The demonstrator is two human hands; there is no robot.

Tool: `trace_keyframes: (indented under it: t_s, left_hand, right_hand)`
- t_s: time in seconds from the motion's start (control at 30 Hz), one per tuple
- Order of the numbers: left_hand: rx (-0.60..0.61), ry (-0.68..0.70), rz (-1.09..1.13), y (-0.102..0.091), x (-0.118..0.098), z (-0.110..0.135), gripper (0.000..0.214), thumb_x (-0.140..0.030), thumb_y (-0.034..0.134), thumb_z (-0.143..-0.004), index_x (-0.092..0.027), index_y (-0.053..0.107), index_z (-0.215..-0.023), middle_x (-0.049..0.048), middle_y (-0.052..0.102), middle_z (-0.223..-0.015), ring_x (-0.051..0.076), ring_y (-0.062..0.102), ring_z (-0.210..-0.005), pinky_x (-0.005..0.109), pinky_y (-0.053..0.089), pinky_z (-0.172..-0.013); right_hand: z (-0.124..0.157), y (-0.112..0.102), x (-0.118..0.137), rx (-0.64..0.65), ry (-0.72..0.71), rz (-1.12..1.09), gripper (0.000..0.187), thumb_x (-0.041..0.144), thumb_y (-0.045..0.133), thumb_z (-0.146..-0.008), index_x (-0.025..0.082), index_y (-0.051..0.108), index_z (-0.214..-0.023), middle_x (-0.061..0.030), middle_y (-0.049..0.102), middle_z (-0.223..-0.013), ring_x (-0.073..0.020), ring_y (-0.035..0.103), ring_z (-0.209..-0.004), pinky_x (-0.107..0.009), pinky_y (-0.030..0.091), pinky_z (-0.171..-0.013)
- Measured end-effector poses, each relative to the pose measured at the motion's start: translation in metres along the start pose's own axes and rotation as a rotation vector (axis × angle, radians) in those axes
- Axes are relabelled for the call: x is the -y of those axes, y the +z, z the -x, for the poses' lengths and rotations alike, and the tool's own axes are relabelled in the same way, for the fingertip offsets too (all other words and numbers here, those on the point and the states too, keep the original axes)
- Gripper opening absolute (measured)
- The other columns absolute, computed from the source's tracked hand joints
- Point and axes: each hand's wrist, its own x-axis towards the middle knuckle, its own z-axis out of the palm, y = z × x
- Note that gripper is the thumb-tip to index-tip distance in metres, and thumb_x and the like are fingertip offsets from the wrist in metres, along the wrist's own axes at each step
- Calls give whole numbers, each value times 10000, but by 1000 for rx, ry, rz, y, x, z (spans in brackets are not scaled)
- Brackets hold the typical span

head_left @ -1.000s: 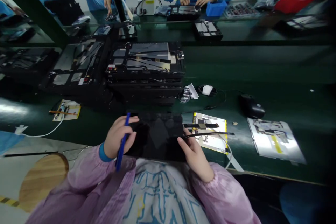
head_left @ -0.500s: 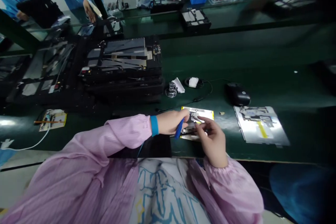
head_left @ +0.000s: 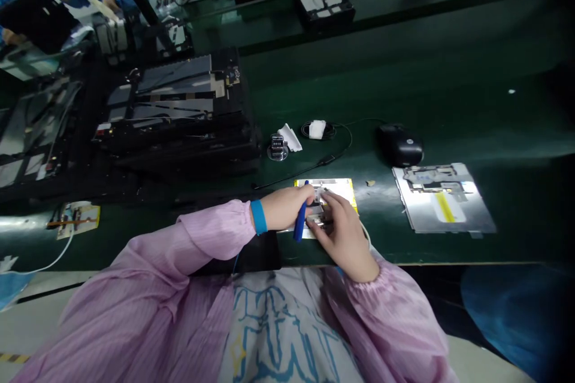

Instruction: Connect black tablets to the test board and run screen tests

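Green bench (head_left: 323, 84) carries an HP-marked mouse (head_left: 399, 146), right; digits on a counter (head_left: 277, 146) blur. My left hand (head_left: 282, 206) grips a blue tool (head_left: 299, 226); my right hand (head_left: 345, 228), grip unclear, half-hides the board (head_left: 336, 185).

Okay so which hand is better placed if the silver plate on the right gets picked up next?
Probably the right hand: it is nearer the silver plate, while the left hand holds the blue tool. Both are at the yellow-edged panel; whether the right pinches anything there is unclear.
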Motion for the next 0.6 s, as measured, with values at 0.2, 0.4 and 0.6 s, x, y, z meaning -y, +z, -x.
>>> trace_keyframes:
  t_s: [0.2, 0.4, 0.6]
  left_hand:
    - [-76, -38, 330, -9, -3, -1, 131, -242, 523, -820, -195, 410, -775, -50, 507, -619, 97, 489, -567, 214, 355, -570]
    - [-109, -14, 298, -13, 10, 1, 97, -125, 467, -745, -195, 403, -724, -48, 478, -619, 95, 452, -562, 222, 348, -576]
    - [108, 59, -74, -18, 16, 2, 60, -183, 512, -772, -197, 459, -795, -21, 526, -614, 141, 484, -540, 258, 292, -549]
  right_hand:
    - [1, -7, -4, 56, -12, 19, 608, 344, 599, -838, 178, 363, -1373, -171, 492, -1292, -297, 477, -1212, -495, 446, -977]
    - [1, -8, -2, 99, -39, 119, 500, 371, 576, -854, 195, 466, -1310, -161, 484, -1304, -311, 480, -1204, -498, 445, -961]
    - [1, -8, 0, 134, -68, 205, 423, 388, 541, -874, 192, 544, -1248, -158, 484, -1310, -308, 477, -1192, -489, 437, -957]
